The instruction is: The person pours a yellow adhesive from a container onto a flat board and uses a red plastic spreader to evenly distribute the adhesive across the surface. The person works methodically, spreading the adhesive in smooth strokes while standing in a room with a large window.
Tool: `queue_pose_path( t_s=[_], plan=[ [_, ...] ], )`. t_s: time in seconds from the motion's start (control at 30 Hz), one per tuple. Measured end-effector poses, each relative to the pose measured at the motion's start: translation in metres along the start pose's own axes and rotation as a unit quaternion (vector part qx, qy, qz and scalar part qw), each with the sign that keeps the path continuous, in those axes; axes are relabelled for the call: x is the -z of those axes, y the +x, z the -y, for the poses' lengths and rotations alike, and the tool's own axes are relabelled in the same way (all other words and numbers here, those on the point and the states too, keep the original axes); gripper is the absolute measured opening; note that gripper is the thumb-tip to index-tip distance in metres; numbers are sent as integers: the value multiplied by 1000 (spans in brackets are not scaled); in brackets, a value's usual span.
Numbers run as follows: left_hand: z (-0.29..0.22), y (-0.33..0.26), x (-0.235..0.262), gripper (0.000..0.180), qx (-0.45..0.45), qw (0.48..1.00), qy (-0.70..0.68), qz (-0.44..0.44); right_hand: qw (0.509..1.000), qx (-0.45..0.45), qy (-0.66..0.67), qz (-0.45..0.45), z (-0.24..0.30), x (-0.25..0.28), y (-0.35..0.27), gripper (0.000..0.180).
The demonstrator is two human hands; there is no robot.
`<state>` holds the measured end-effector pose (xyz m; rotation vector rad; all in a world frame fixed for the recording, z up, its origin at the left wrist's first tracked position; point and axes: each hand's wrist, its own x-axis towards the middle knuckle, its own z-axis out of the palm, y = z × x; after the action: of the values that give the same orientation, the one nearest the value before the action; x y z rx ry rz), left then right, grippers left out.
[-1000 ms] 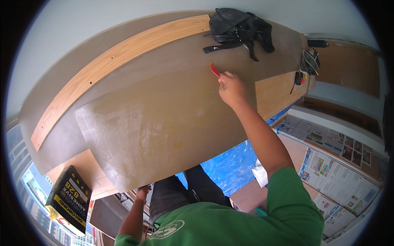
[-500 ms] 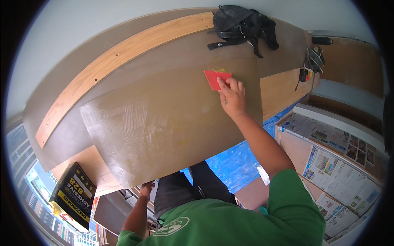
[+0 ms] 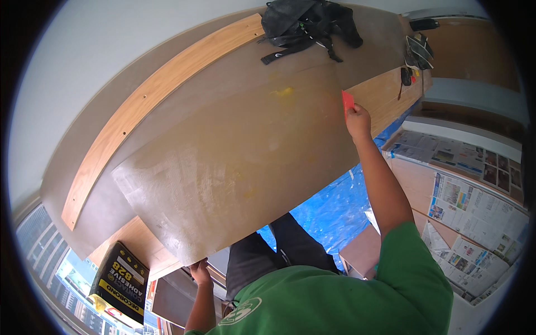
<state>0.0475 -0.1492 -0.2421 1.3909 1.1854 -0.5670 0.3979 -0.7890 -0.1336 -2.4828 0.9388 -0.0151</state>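
My right hand (image 3: 359, 121) grips a flat red spreader (image 3: 348, 103), tilted on edge at the right end of a large brown sheet (image 3: 234, 162). A thin smeared film with ridged streaks covers parts of the sheet. Near its far side sits a small yellow blob of adhesive (image 3: 284, 91). My left hand (image 3: 200, 271) is low at the sheet's near left corner, close to its edge. Its fingers are small and dark here, so whether they pinch the edge does not show.
A long wooden strip (image 3: 162, 92) with holes and a black backpack (image 3: 312, 25) lie beyond the sheet. At the lower left stands a black and yellow adhesive can (image 3: 120, 282). Blue plastic sheeting (image 3: 321, 218) covers the floor. Newspaper-covered panels (image 3: 474, 206) are at the right.
My right hand has swept the spreader rightward, from the yellow blob to the sheet's right end. The blob now shows uncovered. The whole view has shifted slightly.
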Motion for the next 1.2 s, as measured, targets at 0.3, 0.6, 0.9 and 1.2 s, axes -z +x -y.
queue_pose_path(
  t_s=[0.3, 0.6, 0.9, 1.2],
  plan=[
    [-20, -39, 44, 42, -118, 982, -31, -143, 993, 80, -81, 12, 34, -39, -4, 24],
    [-20, -46, 22, 43, -78, 989, -10, -126, 975, 165, -124, 82, 104, -68, -25, 22],
    [31, -35, 43, 41, -25, 995, 20, -95, 968, 215, -77, 103, 143, -61, -41, 17],
    [37, -43, 42, 44, 21, 996, 37, -75, 964, 208, -146, 75, 134, -64, -18, 18]
  ],
)
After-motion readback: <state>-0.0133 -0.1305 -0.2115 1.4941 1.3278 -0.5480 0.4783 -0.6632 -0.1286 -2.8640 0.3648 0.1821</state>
